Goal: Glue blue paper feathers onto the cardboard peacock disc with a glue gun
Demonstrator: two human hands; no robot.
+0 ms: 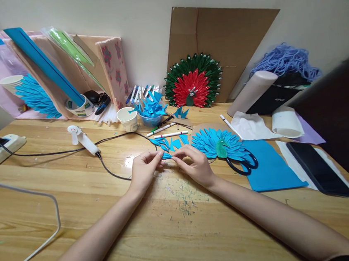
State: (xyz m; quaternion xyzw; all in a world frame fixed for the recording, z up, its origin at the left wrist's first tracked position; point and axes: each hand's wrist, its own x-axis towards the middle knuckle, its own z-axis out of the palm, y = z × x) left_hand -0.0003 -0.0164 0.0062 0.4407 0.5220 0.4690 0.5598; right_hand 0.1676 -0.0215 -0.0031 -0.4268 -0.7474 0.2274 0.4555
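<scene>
Between my fingertips is a small blue paper piece [166,156], pinched at its left end by my left hand [146,166] and at its right end by my right hand [195,163]. Both hands are closed in a pinch above the table. Just beyond them lie several loose blue paper pieces [176,143]. Right of my right hand rests a blue peacock craft [205,141] with layered feathers and a green body [221,148]. The black handles of scissors [239,171] stick out from beneath it.
A glue gun [83,141] trails its black cord on the left, near a power strip [2,152]. Behind stand a paper cup [127,119], a tub of blue pieces [152,116] and a red-green peacock [193,83]. On the right lie blue sheet [272,174] and phone [318,169].
</scene>
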